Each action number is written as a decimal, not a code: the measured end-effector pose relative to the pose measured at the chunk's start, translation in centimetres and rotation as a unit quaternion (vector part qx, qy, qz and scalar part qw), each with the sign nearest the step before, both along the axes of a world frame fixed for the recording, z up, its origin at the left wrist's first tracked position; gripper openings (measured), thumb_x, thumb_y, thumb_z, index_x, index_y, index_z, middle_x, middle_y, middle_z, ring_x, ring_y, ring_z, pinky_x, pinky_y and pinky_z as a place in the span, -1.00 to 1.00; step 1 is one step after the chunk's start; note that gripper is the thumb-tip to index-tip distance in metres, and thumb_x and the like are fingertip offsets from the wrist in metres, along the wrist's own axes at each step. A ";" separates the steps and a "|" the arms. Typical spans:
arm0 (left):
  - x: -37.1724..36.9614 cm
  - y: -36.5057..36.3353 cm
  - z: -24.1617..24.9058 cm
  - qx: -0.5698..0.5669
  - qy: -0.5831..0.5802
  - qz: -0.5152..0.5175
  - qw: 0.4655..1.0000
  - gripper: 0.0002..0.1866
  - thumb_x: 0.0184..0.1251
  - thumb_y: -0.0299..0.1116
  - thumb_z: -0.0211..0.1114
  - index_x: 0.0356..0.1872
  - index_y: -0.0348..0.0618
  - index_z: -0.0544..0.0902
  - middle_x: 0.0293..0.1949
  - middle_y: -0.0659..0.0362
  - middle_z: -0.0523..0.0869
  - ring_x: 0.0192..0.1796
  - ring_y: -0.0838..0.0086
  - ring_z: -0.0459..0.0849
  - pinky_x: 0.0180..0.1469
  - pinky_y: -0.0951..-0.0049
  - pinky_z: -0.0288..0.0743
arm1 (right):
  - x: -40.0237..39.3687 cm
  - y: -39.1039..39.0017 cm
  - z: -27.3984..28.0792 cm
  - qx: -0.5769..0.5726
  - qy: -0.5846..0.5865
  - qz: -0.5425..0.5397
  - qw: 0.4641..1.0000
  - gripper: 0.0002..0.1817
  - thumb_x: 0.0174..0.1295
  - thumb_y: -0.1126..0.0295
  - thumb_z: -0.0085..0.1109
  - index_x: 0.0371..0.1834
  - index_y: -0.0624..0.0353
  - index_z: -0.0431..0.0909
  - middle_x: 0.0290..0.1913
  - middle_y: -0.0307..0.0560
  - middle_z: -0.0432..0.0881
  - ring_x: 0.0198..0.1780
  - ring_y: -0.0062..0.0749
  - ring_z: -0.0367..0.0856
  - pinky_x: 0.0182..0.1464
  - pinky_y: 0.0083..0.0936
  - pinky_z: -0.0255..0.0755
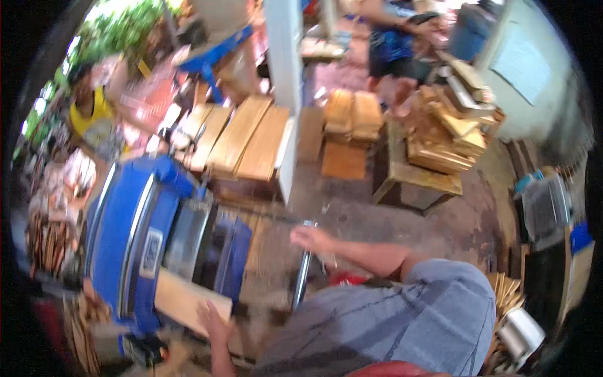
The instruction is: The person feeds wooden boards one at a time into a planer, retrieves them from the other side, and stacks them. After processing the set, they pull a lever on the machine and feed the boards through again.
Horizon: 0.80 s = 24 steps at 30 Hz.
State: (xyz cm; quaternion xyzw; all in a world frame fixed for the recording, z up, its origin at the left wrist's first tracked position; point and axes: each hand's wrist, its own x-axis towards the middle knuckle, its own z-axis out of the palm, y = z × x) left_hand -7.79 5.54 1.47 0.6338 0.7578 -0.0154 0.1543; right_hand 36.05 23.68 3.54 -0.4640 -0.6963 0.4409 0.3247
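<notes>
A light wooden board [185, 298] lies partly inside the blue machine [129, 220], its near end sticking out. My left hand [215, 322] rests on that end with its fingers spread. My right hand [312, 239] is above the top end of a shiny metal bar [302, 276], its fingers loosely extended and somewhat blurred; whether it touches the bar is unclear. Between the machine's blue sides shows a flat metal bed [186, 242].
Behind the machine, a person in a yellow top [94, 116] reaches toward boards [242, 138] on a table. Further back stands another person in blue [392, 47]. Stacked wood [443, 135] rests on a low table [418, 185]. Plastic containers [545, 207] are at the right.
</notes>
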 end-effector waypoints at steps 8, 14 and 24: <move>19.0 19.8 4.6 0.224 -0.168 -0.092 0.955 -0.41 0.18 -0.25 0.38 0.26 -0.14 0.47 0.40 -0.17 0.30 0.45 -0.10 0.20 0.44 0.06 0.10 | 4.5 15.2 -3.2 -0.048 0.062 -0.074 0.994 -0.76 0.36 0.28 0.15 -0.06 0.21 0.56 -0.25 -0.16 0.63 -0.18 -0.51 0.55 -0.04 -0.49 0.46; 21.1 36.6 0.0 0.212 -0.199 -0.137 0.947 -0.69 0.19 -0.31 0.30 -0.04 -0.11 0.68 -0.02 0.02 0.71 0.07 0.08 0.62 0.18 0.15 0.45 | 7.1 20.9 -10.2 -0.111 0.102 -0.014 0.988 -0.65 0.37 0.19 0.17 0.09 0.16 0.49 -0.02 -0.18 0.62 -0.03 -0.47 0.57 0.08 -0.41 0.49; 18.8 41.4 -3.1 0.092 -0.060 0.031 0.993 -0.78 0.14 -0.18 0.35 -0.26 -0.02 0.67 -0.40 0.06 0.72 -0.31 0.04 0.68 -0.28 0.07 0.50 | 1.8 33.9 -18.1 -0.342 0.089 0.061 0.934 -0.76 0.37 0.17 0.12 -0.24 0.11 0.57 -0.45 -0.21 0.57 -0.50 -0.53 0.53 -0.49 -0.51 0.46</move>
